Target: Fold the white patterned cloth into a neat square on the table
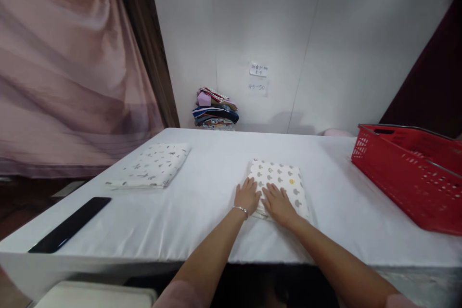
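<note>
A folded white cloth with grey printed shapes and one yellow spot (279,172) lies flat on the white-covered table (212,173). My left hand (248,196), with a bracelet at the wrist, rests at the cloth's left edge, fingers stretched forward. On top of the same cloth, my right hand (278,203) lies palm down with its fingers apart. Part of the cloth's near edge is hidden by the hands. Further left lies a second folded white cloth (153,163) with small dark prints, touched by neither hand.
A red plastic basket (404,178) stands at the table's right side. At the left edge lies a flat black object (72,224). Behind the table is a stack of folded fabrics (215,110). A pink curtain (68,67) hangs at left; paper notes (258,77) are on the wall.
</note>
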Demonstrator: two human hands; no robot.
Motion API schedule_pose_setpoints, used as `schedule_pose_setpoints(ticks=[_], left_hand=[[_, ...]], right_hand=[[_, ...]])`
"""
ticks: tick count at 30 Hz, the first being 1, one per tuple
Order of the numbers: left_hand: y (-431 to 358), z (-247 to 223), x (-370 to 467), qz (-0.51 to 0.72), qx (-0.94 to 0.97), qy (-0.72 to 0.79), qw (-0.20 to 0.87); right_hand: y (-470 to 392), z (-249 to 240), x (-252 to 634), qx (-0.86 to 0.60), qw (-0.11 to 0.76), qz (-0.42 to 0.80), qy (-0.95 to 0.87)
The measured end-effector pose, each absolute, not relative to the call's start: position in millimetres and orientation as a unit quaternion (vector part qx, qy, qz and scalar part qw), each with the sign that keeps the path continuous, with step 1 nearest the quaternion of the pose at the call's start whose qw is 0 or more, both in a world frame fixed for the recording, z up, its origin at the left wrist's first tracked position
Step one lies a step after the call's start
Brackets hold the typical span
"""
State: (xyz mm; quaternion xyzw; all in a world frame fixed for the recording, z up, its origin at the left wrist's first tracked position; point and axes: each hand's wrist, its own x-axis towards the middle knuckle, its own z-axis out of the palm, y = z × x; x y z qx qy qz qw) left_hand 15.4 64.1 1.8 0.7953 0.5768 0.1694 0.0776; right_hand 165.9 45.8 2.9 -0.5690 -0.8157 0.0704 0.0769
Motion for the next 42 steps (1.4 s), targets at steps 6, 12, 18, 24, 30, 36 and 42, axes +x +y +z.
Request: schedule_pose_setpoints(ticks=[6, 12, 18, 24, 30, 36, 42], left_hand=[[64, -10, 9, 0.159, 0.787, 0.588, 0.100], [64, -8, 9, 0.159, 0.782, 0.591, 0.121], [62, -11, 11, 0.174, 0.767, 0.605, 0.121], [57, -6, 16, 0.199, 0.746, 0.622, 0.133], [24, -3, 50, 0.216, 0.750, 0.601, 0.171], [-4, -12, 66, 0.270, 0.798, 0.497, 0.208], [-10, -18, 58, 0.279, 0.821, 0.466, 0.177]], right_hand=[[13, -4, 170, -0.534, 0.076, 0.059, -0.840], [-13, -7, 197, -0.512, 0.138, 0.073, -0.845], [14, 3, 261, -0.697, 0.292, 0.143, -0.639], [36, -13, 269, -0.724, 0.300, 0.282, -0.554], [81, -11, 312, -0.717, 0.278, 0.213, -0.603], [112, 18, 321, -0.708, 0.138, 0.031, -0.692], [98, 21, 245, -0.585, 0.143, -0.013, -0.798]])
